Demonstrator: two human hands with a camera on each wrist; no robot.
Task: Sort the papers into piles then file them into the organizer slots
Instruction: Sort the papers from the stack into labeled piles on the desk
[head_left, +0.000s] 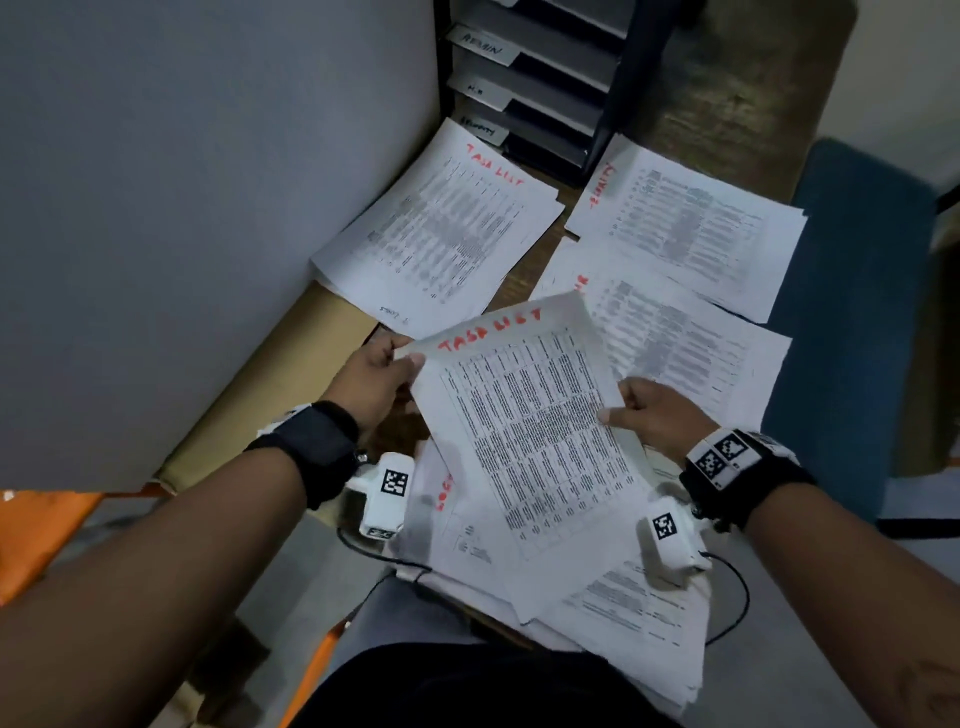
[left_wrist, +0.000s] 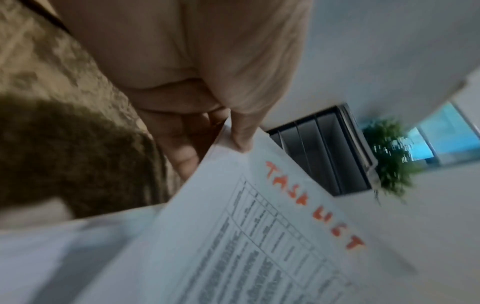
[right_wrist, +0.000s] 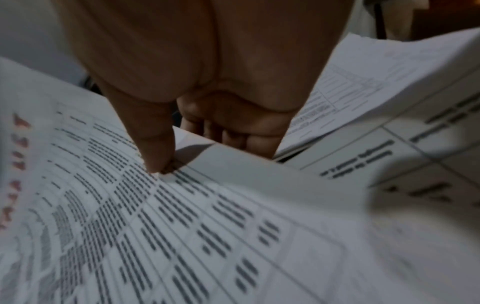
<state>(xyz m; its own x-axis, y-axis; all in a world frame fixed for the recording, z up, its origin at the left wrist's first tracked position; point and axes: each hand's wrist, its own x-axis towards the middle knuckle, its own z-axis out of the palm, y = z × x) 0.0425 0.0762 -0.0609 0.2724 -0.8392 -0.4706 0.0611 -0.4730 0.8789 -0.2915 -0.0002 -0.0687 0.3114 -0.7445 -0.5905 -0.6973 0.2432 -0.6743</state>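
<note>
A printed sheet headed "TASK LIST" in red is held up between both hands. My left hand pinches its top left corner, thumb on top; the left wrist view shows that thumb on the sheet. My right hand pinches its right edge, thumb pressed on the print. A matching "TASK LIST" pile lies on the table to the far left. Two more piles lie at right, one far, one nearer. The black organizer with labelled slots stands at the back.
An unsorted stack of papers lies under the held sheet, near my body. A grey wall runs along the left. A blue chair stands at right. A green plant shows beside the organizer.
</note>
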